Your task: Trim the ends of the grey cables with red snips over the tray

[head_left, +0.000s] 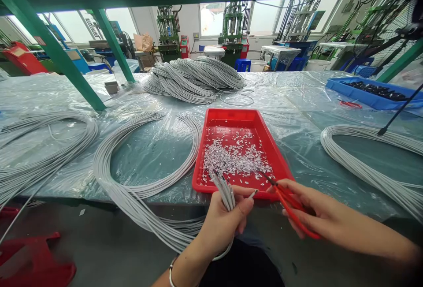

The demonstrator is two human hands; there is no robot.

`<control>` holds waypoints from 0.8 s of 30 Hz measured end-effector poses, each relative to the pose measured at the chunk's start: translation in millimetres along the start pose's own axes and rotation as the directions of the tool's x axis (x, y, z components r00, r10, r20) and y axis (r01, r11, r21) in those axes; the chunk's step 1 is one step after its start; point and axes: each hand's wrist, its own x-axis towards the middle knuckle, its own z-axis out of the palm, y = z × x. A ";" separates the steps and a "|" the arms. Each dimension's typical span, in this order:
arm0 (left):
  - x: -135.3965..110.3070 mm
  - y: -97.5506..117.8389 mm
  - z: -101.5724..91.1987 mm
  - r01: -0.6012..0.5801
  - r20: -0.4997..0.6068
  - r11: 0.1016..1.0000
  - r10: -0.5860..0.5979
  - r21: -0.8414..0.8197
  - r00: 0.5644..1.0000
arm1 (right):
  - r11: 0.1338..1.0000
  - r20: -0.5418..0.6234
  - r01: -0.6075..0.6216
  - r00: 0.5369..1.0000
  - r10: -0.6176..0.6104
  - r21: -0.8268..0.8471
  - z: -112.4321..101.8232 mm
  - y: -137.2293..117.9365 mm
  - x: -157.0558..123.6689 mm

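Observation:
My left hand is closed round a bundle of grey cables, their cut ends pointing up and away. One cable end sticks out apart from the others, between thumb and finger. In my right hand is a pair of red-handled cutting pliers, its dark jaws close to the single cable end but not touching it. Both hands are at the near edge of a red tray, where many small shiny scraps lie scattered. The cables run back from my left hand into a loose coil on the left.
A large heap of grey cable lies behind the tray. More cable bundles rest at far left and right. A blue tray of black parts stands at back right. Green frame posts rise from the plastic-covered table.

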 end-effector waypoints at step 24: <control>-2.1 -2.2 -1.1 -0.002 -0.050 0.980 -0.008 -0.201 0.999 | 0.994 -0.062 0.023 0.998 -0.030 -0.110 26.8 1.2 -31.9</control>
